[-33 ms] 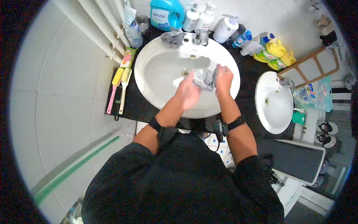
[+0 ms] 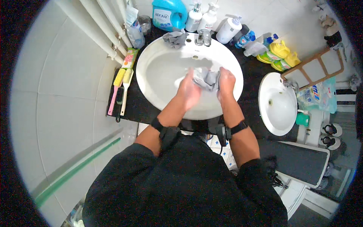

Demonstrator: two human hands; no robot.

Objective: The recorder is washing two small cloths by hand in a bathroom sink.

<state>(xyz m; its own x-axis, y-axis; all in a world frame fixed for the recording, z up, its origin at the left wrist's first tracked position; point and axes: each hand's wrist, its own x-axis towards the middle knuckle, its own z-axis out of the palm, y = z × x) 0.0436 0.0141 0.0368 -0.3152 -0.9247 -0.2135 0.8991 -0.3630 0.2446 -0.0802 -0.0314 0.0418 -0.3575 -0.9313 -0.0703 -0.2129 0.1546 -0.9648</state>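
Note:
A wet-looking grey cloth (image 2: pixel 208 79) is bunched between my two hands, above the white oval sink (image 2: pixel 157 92). My left hand (image 2: pixel 189 90) is closed on the cloth's left end, its fingers partly smeared by motion. On the other end, the fingers of my right hand (image 2: pixel 227 81) are wrapped round the fabric. A second crumpled grey cloth (image 2: pixel 175 39) lies on the far rim of the sink, left of the metal faucet (image 2: pixel 204 38).
Behind the sink stand a blue detergent jug (image 2: pixel 169 15), white pump bottles (image 2: pixel 207 18) and yellow bottles (image 2: pixel 279 51). Long-handled brushes (image 2: pixel 126 90) lie on the black counter at the left. A mirror (image 2: pixel 278 104) on the right reflects as a smaller-looking oval sink.
The cloth is spread a little wider between my hands. My right hand has turned slightly and its fingers have shifted; my left hand has moved slightly.

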